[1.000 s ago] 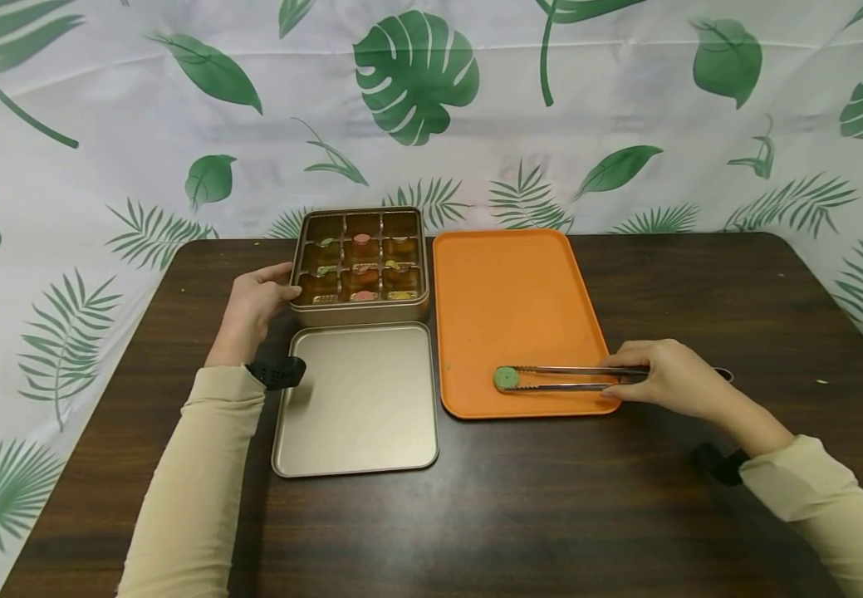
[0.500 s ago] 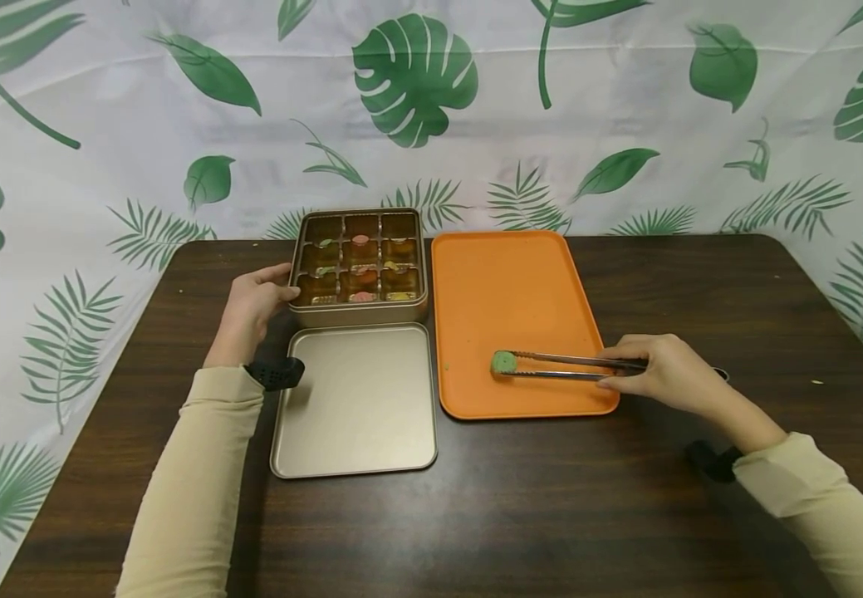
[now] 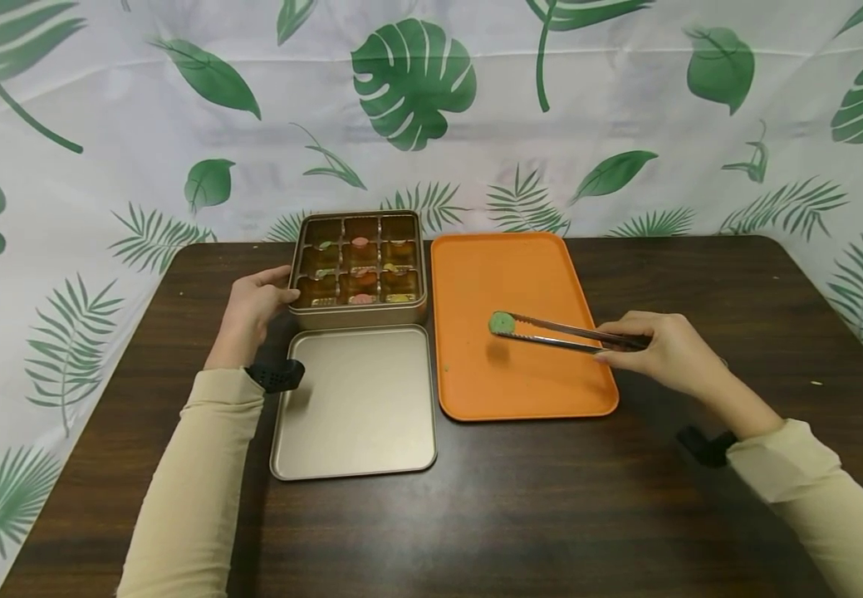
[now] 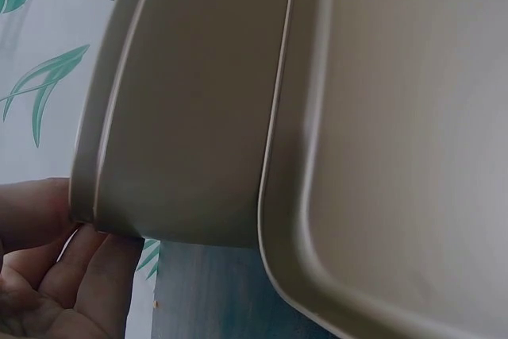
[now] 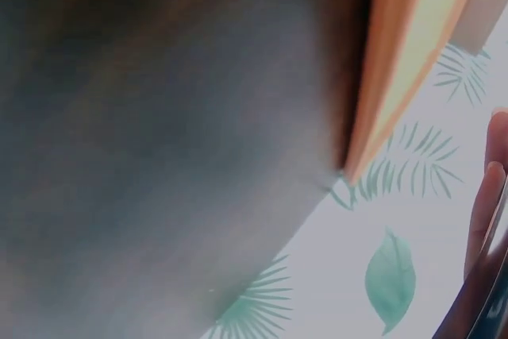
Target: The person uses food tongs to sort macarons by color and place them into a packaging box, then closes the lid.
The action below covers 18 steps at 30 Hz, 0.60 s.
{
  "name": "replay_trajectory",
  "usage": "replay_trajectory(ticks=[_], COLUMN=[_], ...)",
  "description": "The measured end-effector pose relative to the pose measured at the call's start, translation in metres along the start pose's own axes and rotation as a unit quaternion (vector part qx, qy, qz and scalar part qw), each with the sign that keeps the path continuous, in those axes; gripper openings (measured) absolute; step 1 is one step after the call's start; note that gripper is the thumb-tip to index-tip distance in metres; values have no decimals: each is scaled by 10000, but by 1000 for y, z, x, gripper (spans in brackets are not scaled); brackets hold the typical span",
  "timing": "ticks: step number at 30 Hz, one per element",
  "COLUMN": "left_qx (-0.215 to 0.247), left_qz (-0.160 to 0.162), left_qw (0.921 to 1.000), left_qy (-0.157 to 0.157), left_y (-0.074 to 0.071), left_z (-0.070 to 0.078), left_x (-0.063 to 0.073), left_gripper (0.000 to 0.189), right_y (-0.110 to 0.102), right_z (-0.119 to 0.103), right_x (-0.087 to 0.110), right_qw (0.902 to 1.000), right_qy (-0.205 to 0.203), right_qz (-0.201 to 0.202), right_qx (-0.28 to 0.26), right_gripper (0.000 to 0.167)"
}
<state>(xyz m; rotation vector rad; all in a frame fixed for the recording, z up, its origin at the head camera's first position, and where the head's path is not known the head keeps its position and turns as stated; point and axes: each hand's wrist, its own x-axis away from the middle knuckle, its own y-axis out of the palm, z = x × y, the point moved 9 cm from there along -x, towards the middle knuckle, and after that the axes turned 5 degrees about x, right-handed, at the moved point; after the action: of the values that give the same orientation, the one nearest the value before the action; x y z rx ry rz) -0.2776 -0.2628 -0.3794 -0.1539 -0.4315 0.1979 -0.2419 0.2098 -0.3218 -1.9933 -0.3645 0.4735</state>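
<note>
In the head view my right hand (image 3: 659, 349) holds metal tongs (image 3: 551, 341) by their rear part. Their tips pinch a small round green cookie (image 3: 502, 323) above the orange tray (image 3: 524, 390), where a shadow falls beneath. Fingers of the right hand (image 5: 488, 196) show at the right edge of the right wrist view. My left hand (image 3: 255, 311) grips the left side of a gold square tin (image 3: 356, 316), thumb at its rim. Inside, a brown divided insert carries pink, green and yellow pieces in several compartments; the left wrist view shows only the tin's outer wall (image 4: 190, 117).
A flat gold lid (image 3: 356, 407) lies in front of the tin, left of the tray. All stand on a dark wooden table (image 3: 476, 515). Behind it hangs a white sheet (image 3: 521, 108) with green leaf prints. Small crumbs dot the tray and table.
The right hand has raised the tongs and green cookie off the tray and shifted them slightly away from me. The left hand stays at the tin.
</note>
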Motion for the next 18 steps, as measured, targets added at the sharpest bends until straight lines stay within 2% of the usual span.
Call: replay_trajectory(ticks=[7, 18], left_qx=[-2, 17], left_qz=[15, 24], left_qw=[10000, 10000], left_qy=[-5, -35], left_y=[0, 1], left_z=[0, 0], left_x=[-1, 0], left_gripper=[54, 55], right_y=[-9, -6], right_z=[-7, -28], right_x=[-14, -49], right_qw=[9994, 9981], right_qy=[232, 556], right_qz=[234, 138], right_qx=[-69, -213], right_gripper=[27, 36])
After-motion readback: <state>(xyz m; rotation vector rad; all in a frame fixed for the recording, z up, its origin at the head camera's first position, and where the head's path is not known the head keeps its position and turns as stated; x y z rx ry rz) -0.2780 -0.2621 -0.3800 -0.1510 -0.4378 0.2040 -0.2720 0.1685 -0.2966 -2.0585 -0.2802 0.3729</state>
